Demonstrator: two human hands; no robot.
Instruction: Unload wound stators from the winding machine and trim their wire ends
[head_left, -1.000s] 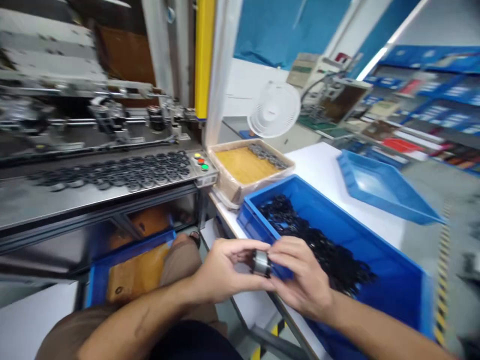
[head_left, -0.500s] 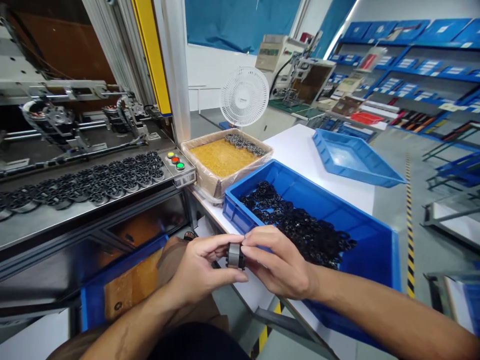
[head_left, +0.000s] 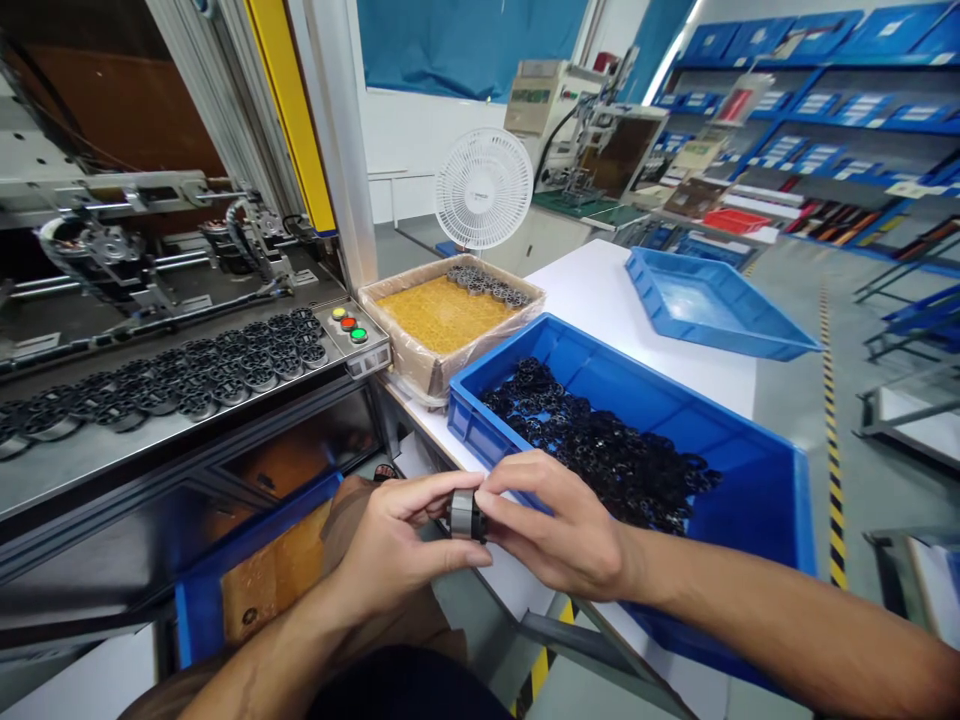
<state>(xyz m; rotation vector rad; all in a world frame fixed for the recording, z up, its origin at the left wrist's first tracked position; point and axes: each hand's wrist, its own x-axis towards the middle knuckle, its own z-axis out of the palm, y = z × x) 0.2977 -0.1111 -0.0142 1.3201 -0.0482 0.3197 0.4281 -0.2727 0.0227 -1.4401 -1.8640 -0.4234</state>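
Observation:
My left hand (head_left: 394,545) and my right hand (head_left: 551,525) meet low in the middle, both pinching one small round grey-and-black part (head_left: 463,514) between fingertips. They hover just in front of the near corner of a big blue bin (head_left: 757,505) filled with a heap of black ring-shaped parts (head_left: 600,445). To the left, the machine's steel shelf (head_left: 90,455) carries rows of similar black round parts (head_left: 187,370).
A cardboard box (head_left: 420,365) with yellow lining and a row of round parts stands behind the bin. An empty blue tray (head_left: 712,310) lies on the white table, a white fan (head_left: 484,190) behind. A button panel (head_left: 349,325) sits at the shelf's end. A blue crate (head_left: 202,605) stands below.
The camera has swung from a blurred view to a steady one. Both hands kept hold of the small part and barely shifted.

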